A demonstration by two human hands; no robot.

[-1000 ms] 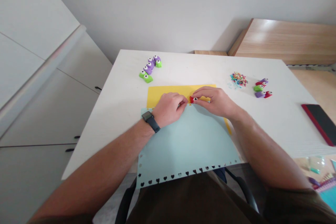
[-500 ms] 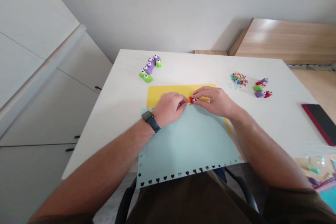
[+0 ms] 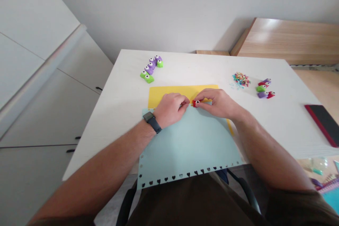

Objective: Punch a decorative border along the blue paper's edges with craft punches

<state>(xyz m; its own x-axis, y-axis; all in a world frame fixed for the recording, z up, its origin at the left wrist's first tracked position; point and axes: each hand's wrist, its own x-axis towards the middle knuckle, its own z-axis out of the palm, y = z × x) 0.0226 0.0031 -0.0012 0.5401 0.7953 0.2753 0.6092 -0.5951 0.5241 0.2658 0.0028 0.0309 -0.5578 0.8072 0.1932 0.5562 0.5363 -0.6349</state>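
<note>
A light blue sheet of paper (image 3: pixel 182 144) lies in front of me over a yellow sheet (image 3: pixel 169 93). Small hearts and stars are cut out along its near edge, which hangs past the table. My left hand (image 3: pixel 171 109), a dark watch on its wrist, rests at the blue sheet's far edge, thumb and forefinger pinched together on it. Just to the right, my right hand (image 3: pixel 213 102) grips a small red paper punch (image 3: pixel 195 103) with a googly eye between thumb and fingers. The punch sits at that same far edge; its slot is too small to make out.
Purple and green punches (image 3: pixel 149 69) with eyes stand in a row at the back left. Several more punches (image 3: pixel 262 89) are on the right beside a heap of colourful paper bits (image 3: pixel 241 79). A dark red-edged notebook (image 3: pixel 323 123) lies at the table's right edge.
The red punch has shifted slightly right and toward me along the blue sheet's far edge, turning a little in my right hand. My left hand stays in place.
</note>
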